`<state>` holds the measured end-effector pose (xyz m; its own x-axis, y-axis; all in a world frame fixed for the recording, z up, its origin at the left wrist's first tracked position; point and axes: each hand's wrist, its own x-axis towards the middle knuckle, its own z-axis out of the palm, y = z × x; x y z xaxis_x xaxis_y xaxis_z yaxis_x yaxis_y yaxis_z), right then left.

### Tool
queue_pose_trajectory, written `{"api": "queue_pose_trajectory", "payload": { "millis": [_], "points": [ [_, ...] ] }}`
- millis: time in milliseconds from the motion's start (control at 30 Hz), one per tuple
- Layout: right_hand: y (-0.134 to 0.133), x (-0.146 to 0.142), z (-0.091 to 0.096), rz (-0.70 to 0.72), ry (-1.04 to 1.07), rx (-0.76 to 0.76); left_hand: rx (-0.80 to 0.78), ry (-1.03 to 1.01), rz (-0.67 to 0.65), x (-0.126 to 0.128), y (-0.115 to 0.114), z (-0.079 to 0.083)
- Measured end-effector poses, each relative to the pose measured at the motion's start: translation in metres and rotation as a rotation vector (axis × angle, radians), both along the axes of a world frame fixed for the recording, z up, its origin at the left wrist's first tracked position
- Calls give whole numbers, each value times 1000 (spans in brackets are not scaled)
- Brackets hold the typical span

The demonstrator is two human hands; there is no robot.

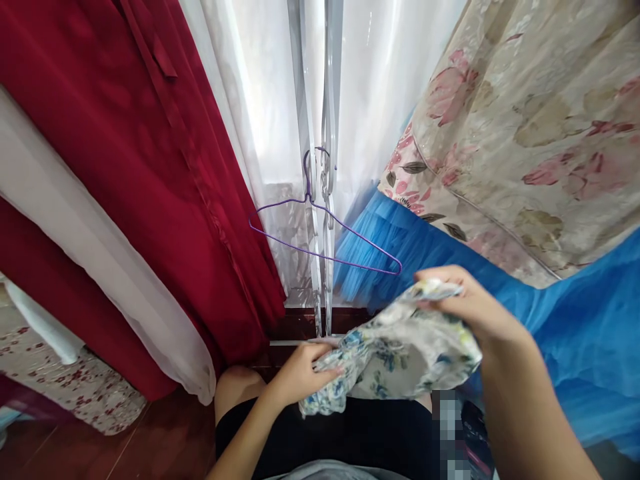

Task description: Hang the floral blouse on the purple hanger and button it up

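Observation:
I hold a floral cloth (400, 347), white with blue and yellow flowers, bunched between both hands at lap height. My left hand (300, 373) grips its lower left end with fingers closed. My right hand (465, 300) pinches its upper right edge. Just beyond the cloth, a purple wire hanger (325, 233) hangs empty on a metal window bar (320, 160), a little above and left of my right hand.
A red curtain (140, 153) and a white sheer curtain (260, 100) hang at the left and centre. Blue tulle fabric (575, 320) and a beige flowered cloth (540, 127) fill the right. Dark wood floor (165, 440) lies below left.

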<state>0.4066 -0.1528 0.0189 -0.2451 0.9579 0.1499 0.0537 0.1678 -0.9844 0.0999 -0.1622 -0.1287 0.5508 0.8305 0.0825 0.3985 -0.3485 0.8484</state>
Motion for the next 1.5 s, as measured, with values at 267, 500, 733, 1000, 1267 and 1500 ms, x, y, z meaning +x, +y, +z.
{"api": "queue_pose_trajectory", "payload": {
  "millis": [267, 500, 733, 1000, 1267, 1500],
  "points": [
    [112, -27, 27, -9, 71, 126, 175, -218, 175, -35, 6, 74],
    [140, -66, 17, 128, 249, 14, 352, -185, 466, -81, 26, 104],
    [134, -50, 33, 209, 150, -45, 432, 366, 184, -146, 111, 86],
    [135, -42, 46, 186, 35, 6, 610, 334, 418, -162, 203, 134],
    [135, -40, 30, 136, 151, -171, 425, -185, 265, -87, 208, 183],
    [90, -21, -21, -89, 389, -189, 579, -247, 511, -97, 169, 168]
  ]
}}
